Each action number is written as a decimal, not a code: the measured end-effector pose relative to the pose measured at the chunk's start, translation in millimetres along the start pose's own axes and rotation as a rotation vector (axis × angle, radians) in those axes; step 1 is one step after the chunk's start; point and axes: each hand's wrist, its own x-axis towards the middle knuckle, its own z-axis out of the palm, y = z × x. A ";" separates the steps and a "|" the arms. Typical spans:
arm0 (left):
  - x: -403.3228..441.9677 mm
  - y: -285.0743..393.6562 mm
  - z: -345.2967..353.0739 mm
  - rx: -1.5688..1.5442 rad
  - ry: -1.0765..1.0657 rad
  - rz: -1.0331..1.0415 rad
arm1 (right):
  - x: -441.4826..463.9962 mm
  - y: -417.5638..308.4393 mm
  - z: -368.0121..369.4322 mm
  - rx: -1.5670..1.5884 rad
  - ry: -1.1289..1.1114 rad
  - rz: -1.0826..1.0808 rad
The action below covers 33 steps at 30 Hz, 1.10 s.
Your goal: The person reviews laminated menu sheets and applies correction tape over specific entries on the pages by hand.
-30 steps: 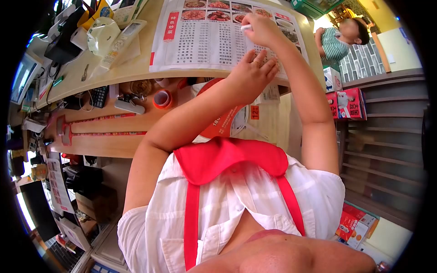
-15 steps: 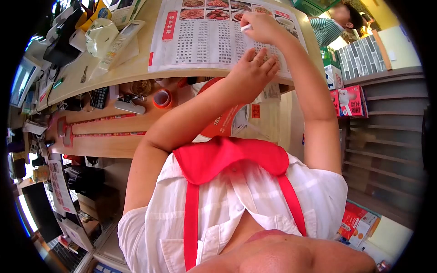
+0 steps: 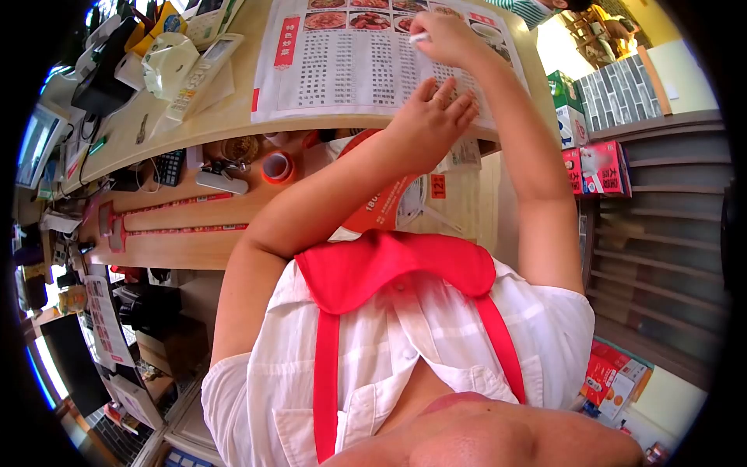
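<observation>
A large printed menu sheet [image 3: 319, 86] with dish photos along its top lies on the wooden counter [image 3: 241, 93]. Over its right part, my right hand [image 3: 447, 40] is closed with a small white piece [image 3: 421, 37] showing at the fingertips; it looks like folded tissue, but its kind is unclear. Just below, my left hand [image 3: 436, 121] is at the menu's near edge with fingers stretched and somewhat apart, holding nothing. My forearms come in from either side above a red apron [image 3: 397, 265].
A white handset [image 3: 206, 78] and a key [image 3: 142, 128] lie on the counter's left. The shelf beneath holds a roll of tape [image 3: 278, 167] and a stapler-like white item [image 3: 222, 183]. Red boxes [image 3: 599, 167] stand at right. Another person's striped sleeve [image 3: 517, 9] shows at top right.
My right hand has shifted slightly up and left over the menu, still holding the white piece. My left hand stays nearly in place. The other person has moved mostly out of view at the top.
</observation>
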 end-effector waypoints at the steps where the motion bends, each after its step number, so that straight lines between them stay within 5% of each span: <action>1: 0.0 0.1 -1.4 0.002 0.004 -0.001 | -1.1 -1.6 -4.9 0.026 -0.089 0.008; 7: 2.2 1.2 -1.2 -0.022 -0.034 -0.006 | 10.8 15.4 24.4 -0.147 0.317 -0.051; 10: 0.8 -1.1 -1.4 -0.033 -0.056 -0.009 | -4.0 15.1 13.2 0.205 0.218 0.043; 16: 2.0 1.8 -10.8 -0.167 -0.013 -0.035 | -45.3 18.4 6.2 0.407 0.157 0.223; 28: -49.3 -13.9 -16.9 -0.012 0.071 -0.217 | -62.1 -20.6 13.5 0.147 0.290 -0.094; 33: -50.7 -13.6 -18.1 0.015 0.073 -0.196 | -66.9 -24.7 10.7 0.154 0.217 -0.018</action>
